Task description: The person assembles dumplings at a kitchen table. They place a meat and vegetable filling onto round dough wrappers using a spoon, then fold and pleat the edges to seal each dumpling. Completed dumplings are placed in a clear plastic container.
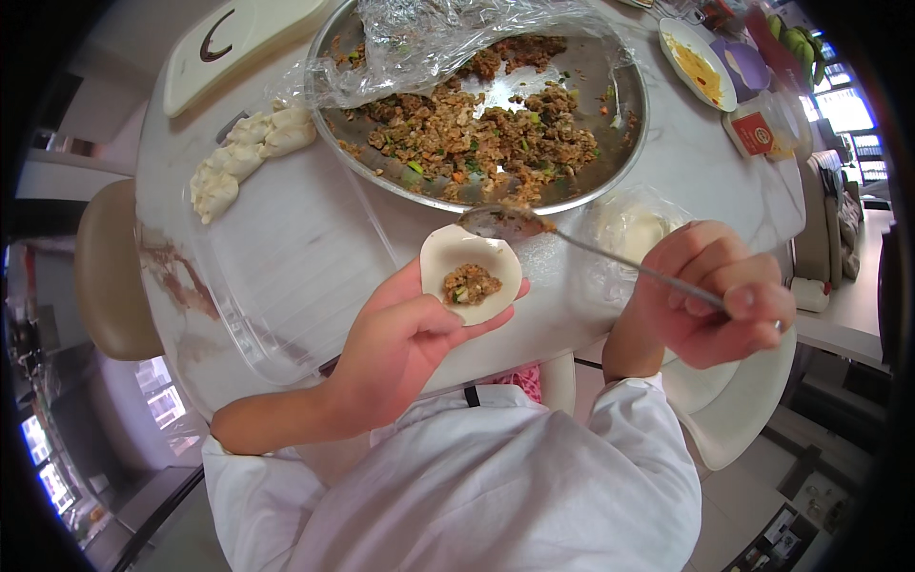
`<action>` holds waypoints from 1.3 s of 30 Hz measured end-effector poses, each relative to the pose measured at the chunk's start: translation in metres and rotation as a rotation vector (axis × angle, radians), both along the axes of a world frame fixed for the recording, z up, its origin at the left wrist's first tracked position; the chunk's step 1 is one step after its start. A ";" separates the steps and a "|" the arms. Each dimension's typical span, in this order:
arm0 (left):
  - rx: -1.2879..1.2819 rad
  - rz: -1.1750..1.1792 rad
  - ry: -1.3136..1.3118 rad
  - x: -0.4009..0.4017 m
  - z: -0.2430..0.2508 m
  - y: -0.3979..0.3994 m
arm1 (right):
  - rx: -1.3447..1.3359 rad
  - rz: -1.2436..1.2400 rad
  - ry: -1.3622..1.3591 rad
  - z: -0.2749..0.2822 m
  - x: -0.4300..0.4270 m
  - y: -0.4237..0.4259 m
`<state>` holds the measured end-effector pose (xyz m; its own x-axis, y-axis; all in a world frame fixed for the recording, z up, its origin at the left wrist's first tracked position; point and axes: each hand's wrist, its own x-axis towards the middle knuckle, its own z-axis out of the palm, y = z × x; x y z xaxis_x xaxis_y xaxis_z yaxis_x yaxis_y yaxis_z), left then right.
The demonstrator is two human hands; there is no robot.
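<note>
My left hand holds a round dumpling wrapper flat on its fingers, thumb over the near edge. A small mound of minced filling lies in the wrapper. In my right hand is the handle of a metal spoon; its bowl hovers around the wrapper's far edge, near the basin rim, with bits of filling on it. Beyond the hands, a large steel basin contains more minced filling with green and orange bits. Crumpled plastic film covers its far part.
Several folded dumplings sit at the far end of a clear plastic tray, left. Film-wrapped wrappers lie near my right wrist. A white oval dish and a plastic tub stand far right, a white board far left.
</note>
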<state>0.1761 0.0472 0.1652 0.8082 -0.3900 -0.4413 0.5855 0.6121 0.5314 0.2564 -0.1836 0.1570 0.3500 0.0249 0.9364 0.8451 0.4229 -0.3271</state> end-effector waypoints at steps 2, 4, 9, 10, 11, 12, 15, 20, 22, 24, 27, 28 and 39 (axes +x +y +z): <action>-0.009 0.000 -0.001 0.000 0.002 0.000 | 0.086 0.037 0.087 -0.001 -0.001 -0.003; -0.010 0.012 -0.006 -0.002 0.002 0.000 | 0.118 0.132 0.135 0.001 0.000 -0.005; -0.030 -0.001 -0.025 -0.005 -0.001 0.001 | -0.123 0.256 0.001 0.008 0.004 -0.009; -0.022 -0.006 -0.018 -0.005 0.000 0.001 | -0.157 0.266 -0.032 0.009 0.004 -0.009; -0.014 -0.010 -0.011 -0.005 0.001 0.001 | -0.191 0.276 -0.069 0.010 0.005 -0.008; -0.007 -0.012 -0.005 -0.006 0.002 0.001 | -0.201 0.264 -0.103 0.010 0.004 -0.005; 0.002 -0.003 0.000 -0.005 0.003 0.000 | -0.202 0.210 -0.159 0.007 0.002 0.000; 0.031 -0.012 0.013 -0.004 0.001 -0.002 | -0.198 0.184 -0.179 0.006 0.002 0.003; 0.048 -0.012 0.022 -0.003 0.002 -0.003 | -0.215 0.211 -0.102 0.008 0.006 -0.004; 0.047 -0.015 0.035 -0.004 0.002 -0.002 | -0.108 0.174 0.019 0.007 0.007 -0.008; 0.023 -0.037 0.046 -0.004 -0.004 -0.002 | 0.258 0.030 0.239 -0.003 0.010 -0.006; 0.026 -0.038 0.047 -0.005 -0.006 -0.002 | 0.216 -0.086 0.271 -0.004 0.016 -0.003; 0.056 -0.076 0.120 0.001 -0.014 -0.007 | -0.598 -0.582 0.020 -0.006 0.044 0.012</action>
<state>0.1773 0.0406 0.1513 0.7178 -0.4197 -0.5556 0.6901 0.5350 0.4874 0.3004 -0.1712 0.1514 0.4772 0.3261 0.8161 0.8666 -0.3290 -0.3753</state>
